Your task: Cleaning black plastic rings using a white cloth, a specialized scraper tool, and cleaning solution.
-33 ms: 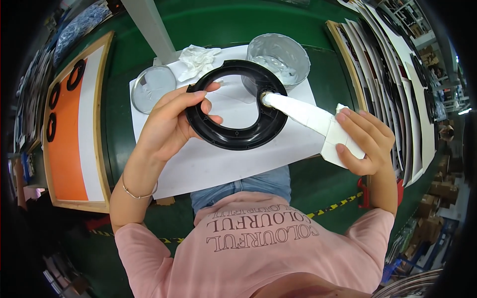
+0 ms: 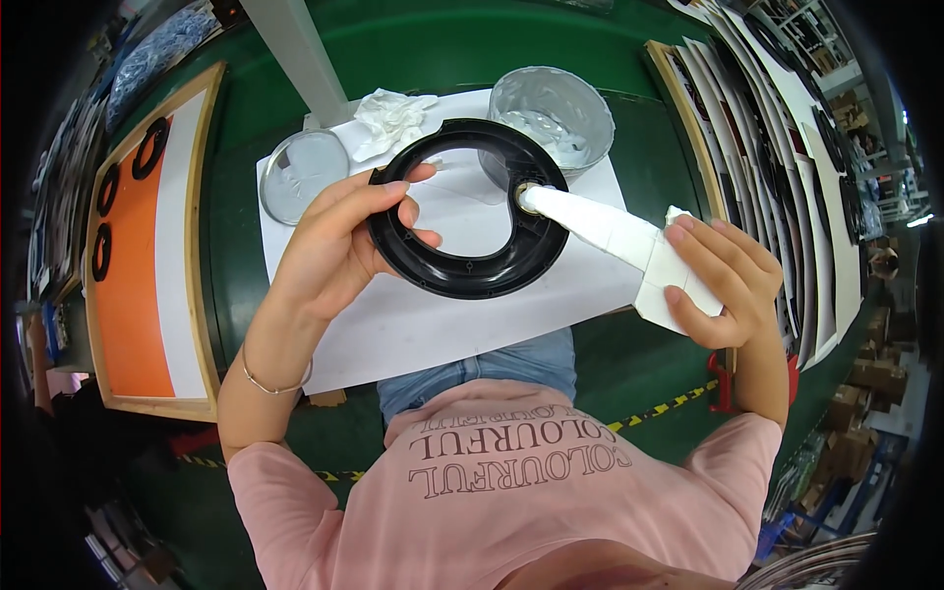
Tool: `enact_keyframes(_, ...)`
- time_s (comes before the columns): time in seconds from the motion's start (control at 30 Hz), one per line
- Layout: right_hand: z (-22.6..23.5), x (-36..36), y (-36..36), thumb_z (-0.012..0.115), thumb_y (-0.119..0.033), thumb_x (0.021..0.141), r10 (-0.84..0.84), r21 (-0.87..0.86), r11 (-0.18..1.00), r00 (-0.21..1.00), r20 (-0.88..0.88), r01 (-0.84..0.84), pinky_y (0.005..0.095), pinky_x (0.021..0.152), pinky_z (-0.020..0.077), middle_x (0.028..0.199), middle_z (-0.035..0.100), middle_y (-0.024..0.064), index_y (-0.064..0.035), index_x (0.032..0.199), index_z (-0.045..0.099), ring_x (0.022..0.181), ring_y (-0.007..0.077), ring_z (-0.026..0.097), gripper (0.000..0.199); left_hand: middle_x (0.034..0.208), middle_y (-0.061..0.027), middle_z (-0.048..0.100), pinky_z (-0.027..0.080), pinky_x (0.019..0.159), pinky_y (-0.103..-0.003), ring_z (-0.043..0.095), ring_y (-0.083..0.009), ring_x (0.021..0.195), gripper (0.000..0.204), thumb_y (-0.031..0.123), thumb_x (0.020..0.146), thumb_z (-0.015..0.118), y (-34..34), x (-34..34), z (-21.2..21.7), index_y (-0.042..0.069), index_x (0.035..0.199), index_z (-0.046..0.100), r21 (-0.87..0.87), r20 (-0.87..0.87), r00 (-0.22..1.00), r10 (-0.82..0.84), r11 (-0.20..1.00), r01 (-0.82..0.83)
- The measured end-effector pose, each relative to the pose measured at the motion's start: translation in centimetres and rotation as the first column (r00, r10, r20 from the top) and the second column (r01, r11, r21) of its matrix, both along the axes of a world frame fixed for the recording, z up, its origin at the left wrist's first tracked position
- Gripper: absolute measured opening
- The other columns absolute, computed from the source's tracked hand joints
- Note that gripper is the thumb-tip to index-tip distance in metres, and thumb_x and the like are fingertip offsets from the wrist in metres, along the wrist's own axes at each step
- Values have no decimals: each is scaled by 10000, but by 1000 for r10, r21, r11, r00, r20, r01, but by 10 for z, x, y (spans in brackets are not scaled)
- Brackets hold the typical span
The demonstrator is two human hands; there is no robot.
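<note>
My left hand grips the left side of a black plastic ring, thumb on top and fingers through its opening. The ring is held up over white paper. On its right side is a small round socket with a metallic rim. My right hand is closed on the wide end of a white, flat spatula that looks wrapped in white material. The spatula's narrow tip touches that socket. Behind the ring stands a grey tub with pale grey paste inside, partly hidden by the ring.
A round clear lid and crumpled white tissue lie at the paper's far left. A wood-framed orange and white board holds several black rings. Stacked sheets stand at right. A grey post rises behind.
</note>
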State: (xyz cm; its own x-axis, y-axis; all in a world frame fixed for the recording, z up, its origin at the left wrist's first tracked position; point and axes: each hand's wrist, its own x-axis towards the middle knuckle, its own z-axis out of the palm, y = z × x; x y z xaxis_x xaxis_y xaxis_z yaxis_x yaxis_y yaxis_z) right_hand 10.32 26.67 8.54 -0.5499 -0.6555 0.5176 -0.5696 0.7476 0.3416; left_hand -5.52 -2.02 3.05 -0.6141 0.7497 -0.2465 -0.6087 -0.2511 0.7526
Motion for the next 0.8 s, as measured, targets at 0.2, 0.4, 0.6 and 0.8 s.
enact_keyframes(0.2, 16, 0, -4, 624, -103, 638, 0, 91, 996, 1000, 26, -2, 302, 670, 504, 880, 629, 135, -209, 892, 501, 769, 245, 631, 302, 703, -38, 549, 538, 541, -280, 631, -198, 692, 308, 118, 858, 444, -2, 4, 2, -45, 1119, 454, -51, -99, 995, 26, 998, -32)
enact_keyframes(0.4, 18, -4, 4, 632, -91, 639, 6, -92, 996, 1000, -8, -7, 324, 659, 513, 890, 622, 143, -155, 891, 490, 758, 259, 630, 297, 688, -39, 548, 535, 557, -273, 630, -196, 679, 307, 114, 852, 454, -7, 4, 6, -44, 1116, 456, -82, -200, 978, 52, 994, -70)
enact_keyframes(0.6, 12, -8, -8, 636, -89, 644, 12, -13, 1000, 998, 62, -11, 339, 677, 509, 891, 621, 153, -151, 885, 489, 771, 272, 631, 289, 680, -38, 550, 528, 538, -260, 632, -196, 677, 309, 113, 850, 458, -9, 6, 6, -47, 1114, 456, -83, -188, 980, 65, 993, -82)
enact_keyframes(0.8, 2, -12, -11, 644, -110, 634, 45, -38, 998, 999, -8, -45, 293, 680, 498, 880, 630, 125, -191, 866, 532, 774, 232, 632, 270, 677, -32, 550, 525, 531, -249, 633, -189, 674, 310, 113, 853, 456, -9, 5, 4, -50, 1117, 454, -75, -163, 985, 60, 995, -73)
